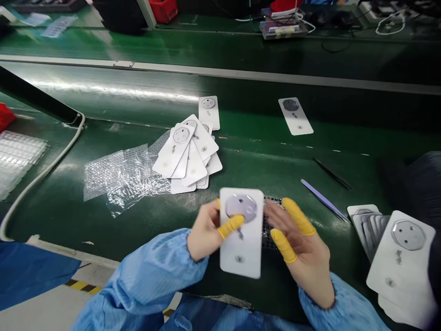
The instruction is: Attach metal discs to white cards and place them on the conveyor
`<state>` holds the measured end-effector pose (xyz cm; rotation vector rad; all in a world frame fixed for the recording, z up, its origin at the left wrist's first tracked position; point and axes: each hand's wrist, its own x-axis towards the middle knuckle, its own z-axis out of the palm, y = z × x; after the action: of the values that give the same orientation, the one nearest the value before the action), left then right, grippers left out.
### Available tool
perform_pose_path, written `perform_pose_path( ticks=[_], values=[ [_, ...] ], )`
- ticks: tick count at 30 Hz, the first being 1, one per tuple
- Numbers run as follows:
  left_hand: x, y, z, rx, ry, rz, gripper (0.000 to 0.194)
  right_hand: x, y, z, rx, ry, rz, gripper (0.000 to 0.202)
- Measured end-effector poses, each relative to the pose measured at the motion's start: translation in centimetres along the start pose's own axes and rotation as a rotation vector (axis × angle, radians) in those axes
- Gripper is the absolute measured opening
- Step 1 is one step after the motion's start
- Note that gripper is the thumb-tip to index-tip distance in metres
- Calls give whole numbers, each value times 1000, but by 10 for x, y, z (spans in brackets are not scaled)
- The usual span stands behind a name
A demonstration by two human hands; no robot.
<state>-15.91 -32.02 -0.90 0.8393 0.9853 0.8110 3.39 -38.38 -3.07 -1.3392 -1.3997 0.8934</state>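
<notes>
My left hand (213, 232) grips a white rounded panel (240, 257) by its left edge, thumb on the front. The panel has a grey octagonal disc with small holes near its top and small dark marks below. My right hand (299, 241) is just to the panel's right, its fingers apart and partly blurred, holding nothing. Both hands wear yellow finger cots. Partly hidden behind the panel and right hand lies a sheet with rows of small black dots (268, 230). Similar panels lie piled (195, 161) beyond my left hand and stacked (396, 257) at the right.
Purple tweezers (324, 200) and dark tweezers (332, 174) lie right of my hands. Single panels rest at the back, one (296, 117) to the right. Clear plastic bags (127, 177) lie left of the pile. A black post (37, 96) with a white cable (44, 172) stands left.
</notes>
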Motion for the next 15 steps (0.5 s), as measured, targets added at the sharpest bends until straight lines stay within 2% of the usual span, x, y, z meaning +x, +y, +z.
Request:
perform_pose_path(
  ticks=[2,3,5,6,8,10,11,13,15],
  values=[
    [6,8,-13,64,189,167,39,1,21,-14,-334,-15,-73,62],
    [9,11,-20,107,274,260,51,1,32,-19,-481,-27,-101,57],
    [14,11,-29,243,377,407,75,0,47,-25,-605,-63,-140,40],
    [16,9,-32,339,382,452,78,0,51,-27,-590,-80,-153,33],
    [18,0,-32,554,315,483,58,1,49,-28,-499,-87,-173,24],
    [16,-9,-27,718,201,443,31,3,37,-31,-425,-67,-162,19],
    [15,-13,-22,753,142,412,25,4,30,-33,-408,-54,-151,18],
    [9,-17,-10,713,36,333,21,7,17,-38,-408,-36,-146,19],
    [3,-18,3,560,-107,225,23,10,9,-42,-422,-46,-174,21]
  ],
)
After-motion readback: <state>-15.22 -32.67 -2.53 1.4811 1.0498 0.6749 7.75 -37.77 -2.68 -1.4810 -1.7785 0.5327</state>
